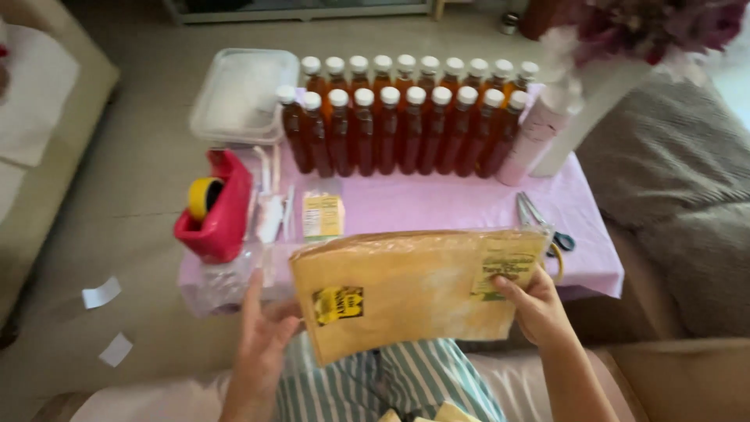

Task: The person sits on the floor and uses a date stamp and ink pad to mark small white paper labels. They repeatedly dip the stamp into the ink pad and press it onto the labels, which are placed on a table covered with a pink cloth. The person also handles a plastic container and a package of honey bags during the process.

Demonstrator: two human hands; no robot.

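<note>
- Holding a flat yellow-brown packet [406, 293] with both hands, over the lap and the near edge of a low table [594, 266] covered in pink cloth.
- Left hand [262, 332] at the packet's left edge, fingers long and fairly straight, tucked partly behind the packet.
- Right hand [535, 305] closed on the packet's right edge, thumb pressed on top beside a pale green label.
- Black-and-yellow sticker at the packet's lower left corner.
- Behind the packet, on the cloth: two rows of dark amber bottles [406, 117] with white caps, standing upright and close together.
- Left of the bottles, a clear plastic lidded box [238, 94]; nearer, a red tape dispenser [219, 207] with a yellow roll.
- Between dispenser and packet, a small clear sachet with a yellow label [323, 215].
- Scissors [539, 223] just beyond the packet's upper right corner, near the right hand.
- White vase [594, 109] with dark pink flowers at the table's far right.
- Striped trousers [391, 387] below the packet; paper scraps [101, 293] on the floor, left.
</note>
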